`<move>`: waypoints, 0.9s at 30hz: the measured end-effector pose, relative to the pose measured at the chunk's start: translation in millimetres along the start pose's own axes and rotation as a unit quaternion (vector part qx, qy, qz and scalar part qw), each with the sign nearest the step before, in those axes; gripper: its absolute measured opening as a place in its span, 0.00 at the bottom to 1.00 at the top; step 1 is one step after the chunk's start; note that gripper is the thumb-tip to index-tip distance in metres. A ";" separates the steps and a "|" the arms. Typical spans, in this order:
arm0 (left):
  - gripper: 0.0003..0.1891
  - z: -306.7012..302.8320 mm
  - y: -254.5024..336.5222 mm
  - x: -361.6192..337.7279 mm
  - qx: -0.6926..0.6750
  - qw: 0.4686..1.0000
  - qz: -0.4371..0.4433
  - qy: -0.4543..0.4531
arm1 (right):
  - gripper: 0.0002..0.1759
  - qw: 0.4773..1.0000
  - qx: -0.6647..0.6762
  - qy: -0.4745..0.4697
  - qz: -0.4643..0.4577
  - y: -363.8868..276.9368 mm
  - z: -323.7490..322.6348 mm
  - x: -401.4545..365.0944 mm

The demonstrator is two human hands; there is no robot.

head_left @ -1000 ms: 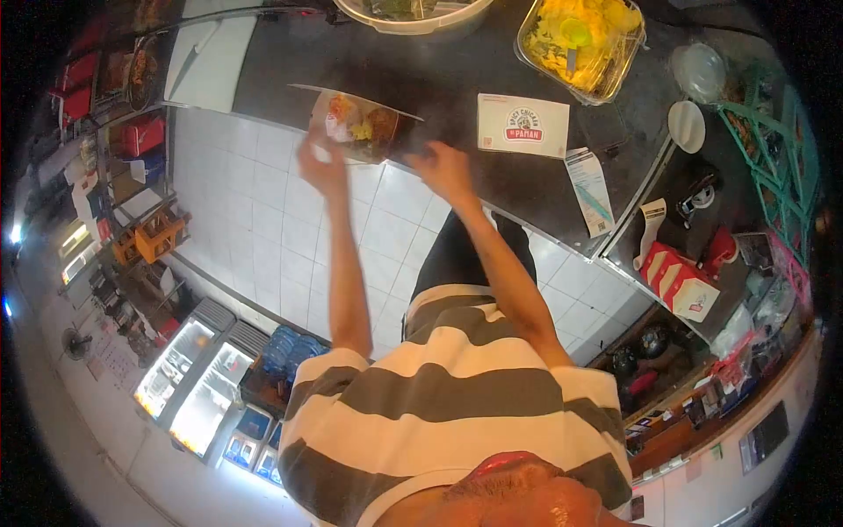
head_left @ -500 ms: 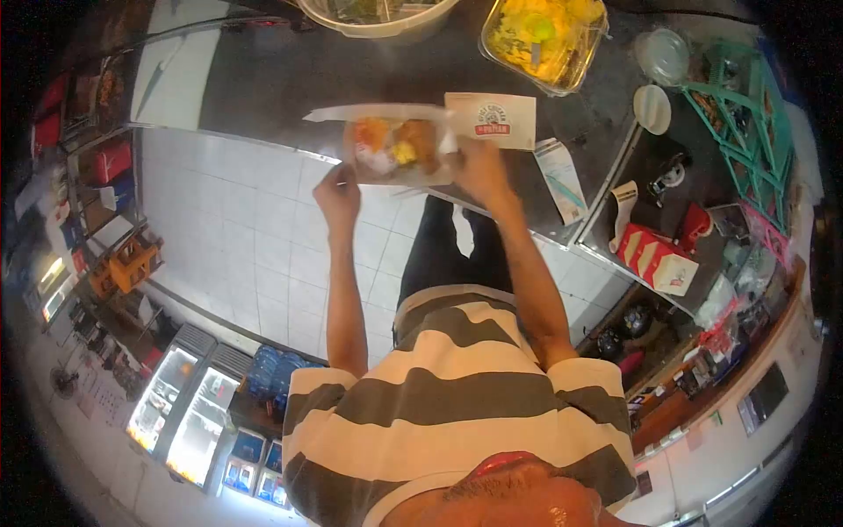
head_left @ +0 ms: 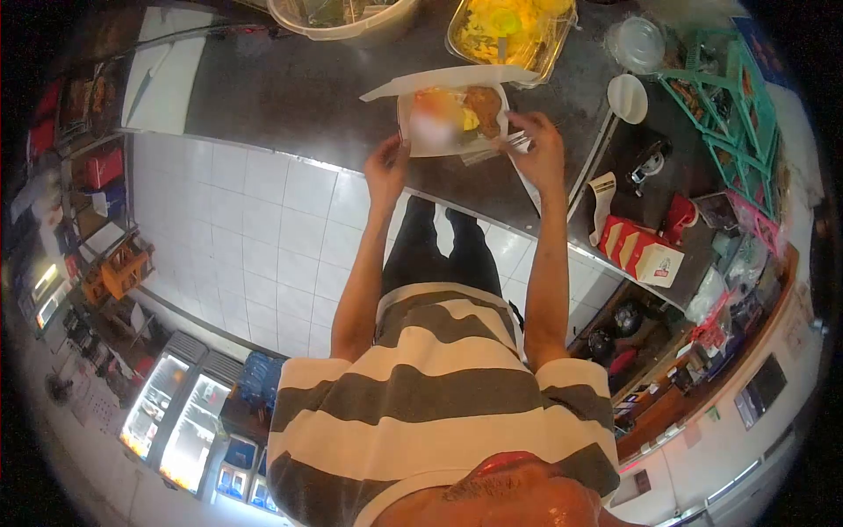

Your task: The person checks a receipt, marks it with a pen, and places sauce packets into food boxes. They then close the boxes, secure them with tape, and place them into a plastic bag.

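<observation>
An open white paper food box (head_left: 446,154) is held over the dark counter's front edge, its lid flap (head_left: 439,81) standing up at the far side. Inside are brown fried chicken (head_left: 483,109), something yellow (head_left: 469,119), an orange-red topping (head_left: 430,101) and a blurred whitish portion, probably rice. My left hand (head_left: 386,169) is closed on the box's near left corner. At the right side my right hand (head_left: 537,156) has its fingers closed on the box edge. A paper slip (head_left: 522,174) shows partly under the right hand and wrist.
Beyond the box stand a clear tray of yellow food (head_left: 509,35) and a white tub (head_left: 347,26). A white bowl (head_left: 627,98), a tape dispenser (head_left: 650,165), red-and-white cartons (head_left: 639,250) and a teal rack (head_left: 733,114) are to the right.
Both hands have carried the food box rightwards, to where the printed carton panel lay; that panel is now hidden. The view has shifted somewhat.
</observation>
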State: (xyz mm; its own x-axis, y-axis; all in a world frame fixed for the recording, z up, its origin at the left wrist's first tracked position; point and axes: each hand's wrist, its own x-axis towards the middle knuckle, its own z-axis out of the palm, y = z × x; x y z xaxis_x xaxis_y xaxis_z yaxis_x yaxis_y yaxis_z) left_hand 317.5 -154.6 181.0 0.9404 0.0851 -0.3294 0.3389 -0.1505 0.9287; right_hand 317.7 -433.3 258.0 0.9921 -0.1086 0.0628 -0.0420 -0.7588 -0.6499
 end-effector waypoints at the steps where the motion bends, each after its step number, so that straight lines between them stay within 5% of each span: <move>1: 0.19 -0.2 2.2 0.5 0.002 1.000 -0.001 0.004 | 0.18 1.000 0.004 -0.002 -0.002 -16.6 -3.3 -4.4; 3: 0.19 -0.2 7.7 1.0 -0.015 1.000 -0.006 -0.009 | 0.21 0.988 -0.058 -0.069 -0.129 -39.1 -5.1 -12.0; 7: 0.19 1.0 15.0 1.7 -0.023 0.999 -0.033 -0.003 | 0.12 0.983 -0.060 0.001 -0.175 -44.6 5.5 -3.2; 12: 0.22 1.0 4.4 -1.1 -0.115 0.992 -0.053 -0.005 | 0.04 0.959 0.252 -0.050 0.117 -96.6 7.5 12.3; 19: 0.23 -0.7 7.6 2.8 -0.141 0.986 -0.092 -0.014 | 0.14 0.994 0.086 -0.015 0.059 -65.5 104.3 4.5; 20: 0.24 -1.7 5.2 6.8 -0.090 0.996 -0.025 0.014 | 0.14 0.995 0.083 -0.013 0.056 -64.6 95.2 7.8; 24: 0.29 -17.4 54.1 28.2 0.123 0.952 0.222 0.169 | 0.18 0.969 -0.036 0.235 0.072 -58.7 3.5 25.8; 25: 0.28 -22.6 75.0 39.5 0.174 0.928 0.269 0.189 | 0.18 0.960 -0.086 0.265 -0.002 -54.0 -16.2 41.8; 26: 0.28 -30.1 81.7 55.6 0.173 0.929 0.268 0.189 | 0.19 0.943 -0.135 0.295 -0.076 -42.6 -26.4 58.1; 27: 0.25 -39.1 84.3 72.9 0.217 0.916 0.324 0.096 | 0.19 0.943 -0.137 0.295 -0.073 -21.4 -27.7 68.8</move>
State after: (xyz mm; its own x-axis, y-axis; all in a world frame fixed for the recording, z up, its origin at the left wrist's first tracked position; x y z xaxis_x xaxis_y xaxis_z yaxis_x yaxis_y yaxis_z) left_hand 413.5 -122.6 242.0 0.9397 0.0050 0.3420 -0.2696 -0.6043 0.7497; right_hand 383.6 -442.4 297.2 0.7548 -0.2664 0.5994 -0.0181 -0.9220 -0.3869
